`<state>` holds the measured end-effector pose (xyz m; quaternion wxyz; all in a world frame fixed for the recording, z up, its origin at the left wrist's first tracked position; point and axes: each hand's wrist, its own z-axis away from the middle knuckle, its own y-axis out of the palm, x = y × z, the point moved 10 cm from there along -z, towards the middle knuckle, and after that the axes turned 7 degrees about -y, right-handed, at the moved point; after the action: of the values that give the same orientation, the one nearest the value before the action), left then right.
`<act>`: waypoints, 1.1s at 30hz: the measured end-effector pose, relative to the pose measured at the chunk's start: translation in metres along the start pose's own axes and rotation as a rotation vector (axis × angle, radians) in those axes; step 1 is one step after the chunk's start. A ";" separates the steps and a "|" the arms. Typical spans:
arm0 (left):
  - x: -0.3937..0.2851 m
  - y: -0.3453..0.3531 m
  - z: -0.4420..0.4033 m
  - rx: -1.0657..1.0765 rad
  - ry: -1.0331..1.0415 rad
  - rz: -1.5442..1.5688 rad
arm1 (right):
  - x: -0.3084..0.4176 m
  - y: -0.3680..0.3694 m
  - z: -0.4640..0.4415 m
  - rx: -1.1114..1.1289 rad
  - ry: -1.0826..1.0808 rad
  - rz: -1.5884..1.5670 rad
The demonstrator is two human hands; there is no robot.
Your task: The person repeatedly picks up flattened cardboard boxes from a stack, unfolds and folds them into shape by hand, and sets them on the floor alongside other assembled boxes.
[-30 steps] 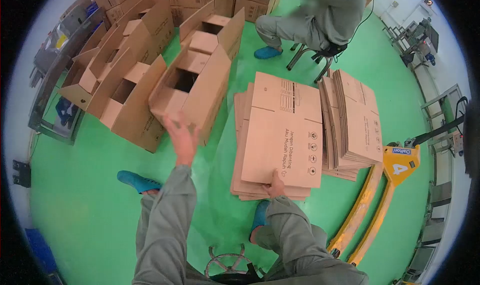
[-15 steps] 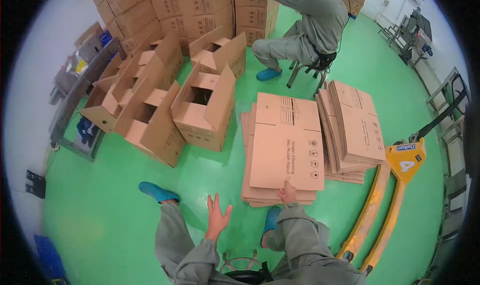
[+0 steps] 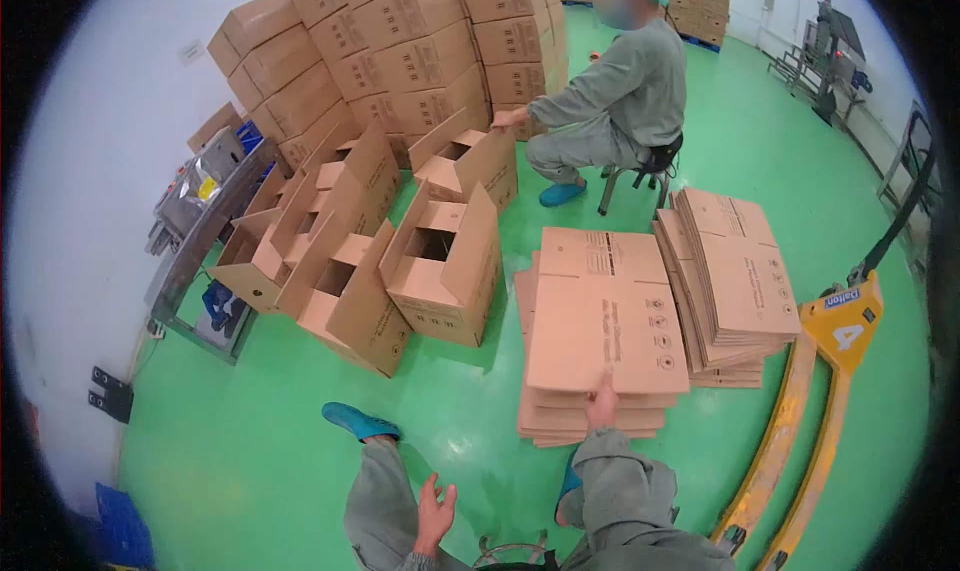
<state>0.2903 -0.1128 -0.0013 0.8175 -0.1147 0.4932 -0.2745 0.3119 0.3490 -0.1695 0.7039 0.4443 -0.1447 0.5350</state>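
My right hand (image 3: 602,407) grips the near edge of the top flattened cardboard carton (image 3: 610,316) on a stack in front of me. Printed icons and text show on that carton, and more flat cartons (image 3: 590,421) lie beneath it. My left hand (image 3: 433,516) is held over the floor near my left leg, fingers apart and slightly bent, with nothing in it. Ahead and to the left stands an opened-out carton (image 3: 440,281) with its top flaps up.
Several more open cartons (image 3: 345,296) stand at the left beside a metal rack (image 3: 215,251). Stacked boxes (image 3: 410,46) rise behind them. A seated co-worker (image 3: 640,91) is at the back. To the right are another flat-carton stack (image 3: 740,261) and a yellow pallet jack (image 3: 845,321).
My view has tilted up and turned left. My left hand's fingers are less spread. The co-worker's raised arm has come down to an open carton. My right hand stays at the flattened carton's edge.
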 end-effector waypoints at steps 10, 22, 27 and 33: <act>-0.124 -0.004 -0.050 0.295 0.085 0.680 | 0.043 0.051 0.220 0.378 0.237 -0.033; -0.130 -0.062 -0.053 0.469 0.070 0.992 | 0.074 -0.041 0.380 0.747 0.423 0.301; -0.107 -0.122 0.016 0.081 0.239 0.938 | 0.019 -0.108 0.314 0.606 0.201 1.068; -0.117 -0.138 0.046 -0.285 0.399 0.334 | -0.018 -0.074 0.328 0.886 -0.239 1.625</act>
<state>0.2417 -0.1647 0.1710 0.7140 -0.0893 0.6897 -0.0813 0.4590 0.0795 -0.0319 -0.1396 0.4869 -0.2653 0.8204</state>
